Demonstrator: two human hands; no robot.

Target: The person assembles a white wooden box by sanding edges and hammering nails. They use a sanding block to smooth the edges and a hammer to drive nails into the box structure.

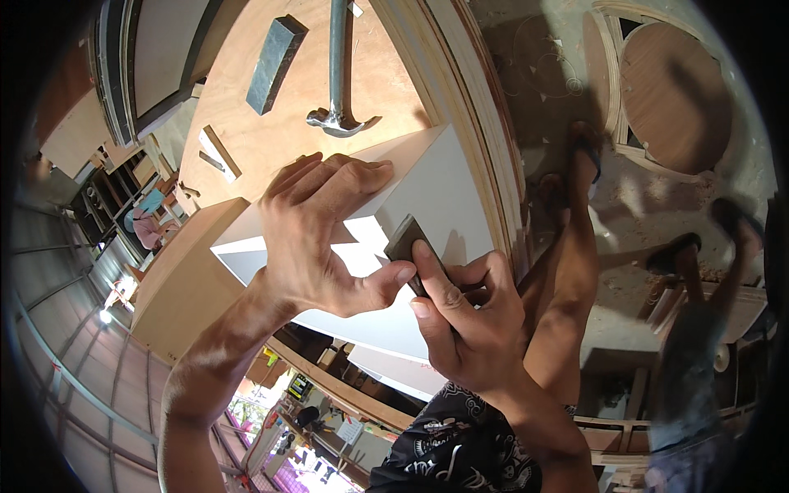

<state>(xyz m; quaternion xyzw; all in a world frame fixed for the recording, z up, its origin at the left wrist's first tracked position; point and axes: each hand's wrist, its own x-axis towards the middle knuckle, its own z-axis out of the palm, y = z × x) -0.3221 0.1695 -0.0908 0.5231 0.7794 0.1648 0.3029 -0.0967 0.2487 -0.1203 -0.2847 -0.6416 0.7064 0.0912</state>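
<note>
A white, angular panel piece (440,177) with a bright lit face lies beneath both hands. My left hand (316,209) rests over it, fingers stretched across its upper edge. The left thumb reaches right and touches the end of a dark grey, flat rectangular piece (404,238). My right hand (472,316) pinches that dark flat piece between thumb and fingers, tilted against the white surface. Its exact kind I cannot make out. Just beyond the hands, a claw hammer (336,74) lies on the plywood tabletop (226,90).
A dark grey rectangular block (277,64) and a small light wooden piece (220,154) lie on the plywood. A wooden box (185,279) stands left. On the floor at right is a round wooden panel (675,97). Another person's legs (711,296) are at far right.
</note>
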